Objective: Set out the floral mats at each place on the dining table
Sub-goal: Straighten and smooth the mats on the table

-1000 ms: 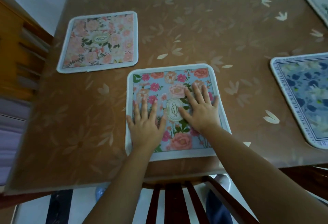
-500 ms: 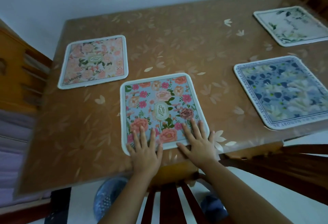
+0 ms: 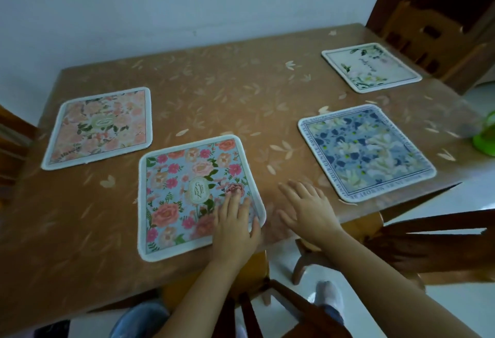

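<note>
Several floral mats lie flat on the brown dining table (image 3: pixel 241 96). A blue mat with pink roses (image 3: pixel 187 193) sits at the near edge. My left hand (image 3: pixel 235 225) rests flat on its near right corner, fingers straight. My right hand (image 3: pixel 308 209) lies open on the bare tabletop just right of that mat, touching no mat. A peach floral mat (image 3: pixel 99 126) is at the left, a blue-and-white mat (image 3: pixel 367 150) at the right, and a white mat with green leaves (image 3: pixel 371 67) at the far right.
Dark wooden chair backs (image 3: pixel 428 235) stand at the near edge, below my arms. Another wooden chair (image 3: pixel 434 40) stands at the far right end and one more (image 3: pixel 13 144) at the left. A green object (image 3: pixel 486 136) sits off the table's right edge. A wall runs behind.
My view has swung right, so all the mats show. Both hands slid right along the near edge: the left to the rose mat's right corner, the right off the mat onto bare table.
</note>
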`<action>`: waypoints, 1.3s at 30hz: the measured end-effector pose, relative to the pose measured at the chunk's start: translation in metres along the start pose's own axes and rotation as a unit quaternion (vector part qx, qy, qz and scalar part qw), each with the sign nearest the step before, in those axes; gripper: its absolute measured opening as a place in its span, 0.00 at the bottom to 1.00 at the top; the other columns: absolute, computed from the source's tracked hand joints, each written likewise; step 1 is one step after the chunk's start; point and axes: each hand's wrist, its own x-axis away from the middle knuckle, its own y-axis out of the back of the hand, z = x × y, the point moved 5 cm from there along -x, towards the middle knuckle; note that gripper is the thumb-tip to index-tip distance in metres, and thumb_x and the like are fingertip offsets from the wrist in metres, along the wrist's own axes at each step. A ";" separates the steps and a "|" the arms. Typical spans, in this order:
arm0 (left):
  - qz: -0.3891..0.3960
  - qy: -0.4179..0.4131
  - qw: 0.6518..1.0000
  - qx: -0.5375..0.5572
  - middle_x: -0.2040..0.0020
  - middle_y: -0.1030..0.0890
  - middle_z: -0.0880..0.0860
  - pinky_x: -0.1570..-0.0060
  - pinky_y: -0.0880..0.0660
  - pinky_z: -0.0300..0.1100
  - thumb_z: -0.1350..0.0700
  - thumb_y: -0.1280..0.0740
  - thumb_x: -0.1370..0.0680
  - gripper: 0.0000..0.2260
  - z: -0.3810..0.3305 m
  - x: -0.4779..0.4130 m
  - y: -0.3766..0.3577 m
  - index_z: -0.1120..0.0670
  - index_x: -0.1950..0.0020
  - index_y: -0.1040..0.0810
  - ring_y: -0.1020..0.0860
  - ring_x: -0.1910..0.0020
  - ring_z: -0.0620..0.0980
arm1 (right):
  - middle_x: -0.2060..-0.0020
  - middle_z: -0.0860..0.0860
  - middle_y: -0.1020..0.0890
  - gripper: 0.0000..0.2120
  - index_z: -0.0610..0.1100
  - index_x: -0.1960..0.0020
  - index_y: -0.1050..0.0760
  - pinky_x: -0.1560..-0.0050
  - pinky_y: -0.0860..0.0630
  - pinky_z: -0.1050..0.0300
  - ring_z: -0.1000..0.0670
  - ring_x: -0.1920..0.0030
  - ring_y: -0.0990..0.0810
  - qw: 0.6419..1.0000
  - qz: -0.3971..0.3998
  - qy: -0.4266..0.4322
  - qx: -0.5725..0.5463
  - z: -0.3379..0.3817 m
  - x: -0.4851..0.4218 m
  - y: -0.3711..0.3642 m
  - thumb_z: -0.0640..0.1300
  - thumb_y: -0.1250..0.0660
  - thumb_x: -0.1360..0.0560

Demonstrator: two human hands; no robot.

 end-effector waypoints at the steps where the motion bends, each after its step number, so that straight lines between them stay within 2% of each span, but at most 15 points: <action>1: -0.009 -0.009 1.000 0.003 0.29 0.35 0.56 0.31 0.46 0.55 0.51 0.39 0.24 0.22 -0.011 -0.005 -0.001 0.56 0.31 0.34 0.42 0.28 0.55 | 0.30 0.49 0.35 0.28 0.51 0.29 0.44 0.32 0.41 0.48 0.48 0.29 0.41 1.000 0.000 -0.001 0.007 -0.012 0.001 0.005 0.58 0.43 0.25; 6: -0.008 0.004 1.000 0.002 0.27 0.40 0.53 0.30 0.51 0.52 0.49 0.43 0.22 0.22 -0.067 -0.031 -0.017 0.53 0.29 0.38 0.47 0.27 0.52 | 0.31 0.50 0.35 0.26 0.50 0.29 0.43 0.32 0.40 0.50 0.48 0.30 0.40 1.000 0.009 -0.003 0.008 -0.079 0.006 0.023 0.56 0.42 0.25; 10: -0.013 -0.005 1.000 0.014 0.28 0.37 0.54 0.30 0.48 0.54 0.50 0.41 0.23 0.22 -0.120 -0.054 -0.031 0.54 0.30 0.36 0.44 0.28 0.53 | 0.31 0.50 0.35 0.26 0.51 0.30 0.42 0.34 0.39 0.50 0.48 0.31 0.38 1.000 0.016 0.002 0.007 -0.136 0.007 0.034 0.56 0.42 0.25; 14: 0.005 -0.007 1.000 0.005 0.26 0.40 0.53 0.30 0.52 0.52 0.49 0.43 0.22 0.23 -0.164 -0.078 -0.056 0.53 0.29 0.38 0.47 0.27 0.51 | 0.30 0.50 0.35 0.26 0.50 0.29 0.42 0.33 0.41 0.50 0.49 0.30 0.40 1.000 0.024 0.011 0.002 -0.194 0.002 0.039 0.56 0.42 0.25; 24: 0.059 0.011 0.998 -0.037 0.26 0.41 0.52 0.29 0.57 0.53 0.48 0.45 0.22 0.23 -0.225 -0.106 -0.123 0.53 0.28 0.41 0.50 0.27 0.50 | 0.31 0.51 0.36 0.27 0.51 0.30 0.42 0.32 0.43 0.52 0.49 0.30 0.41 0.998 0.061 0.023 0.002 -0.302 0.000 0.026 0.57 0.41 0.26; 30: 0.078 -0.024 0.996 -0.040 0.29 0.36 0.52 0.30 0.53 0.51 0.49 0.45 0.22 0.20 -0.246 -0.105 -0.154 0.54 0.31 0.36 0.46 0.28 0.50 | 0.31 0.51 0.34 0.28 0.51 0.30 0.40 0.32 0.43 0.52 0.49 0.30 0.40 0.996 0.075 0.036 -0.017 -0.333 0.000 0.012 0.58 0.40 0.26; 36: 0.092 -0.040 0.994 -0.040 0.30 0.35 0.52 0.30 0.49 0.50 0.48 0.41 0.23 0.20 -0.251 -0.104 -0.168 0.54 0.33 0.33 0.44 0.28 0.50 | 0.29 0.52 0.38 0.29 0.53 0.31 0.40 0.32 0.44 0.51 0.50 0.29 0.43 0.993 0.105 0.055 -0.024 -0.350 0.004 -0.001 0.60 0.39 0.28; 39: 0.067 -0.052 0.996 -0.031 0.34 0.29 0.56 0.33 0.39 0.53 0.52 0.34 0.26 0.18 -0.253 -0.104 -0.164 0.57 0.37 0.27 0.36 0.32 0.55 | 0.29 0.52 0.38 0.27 0.53 0.32 0.38 0.31 0.43 0.51 0.49 0.29 0.43 0.992 0.100 0.056 -0.045 -0.354 0.003 -0.003 0.59 0.38 0.28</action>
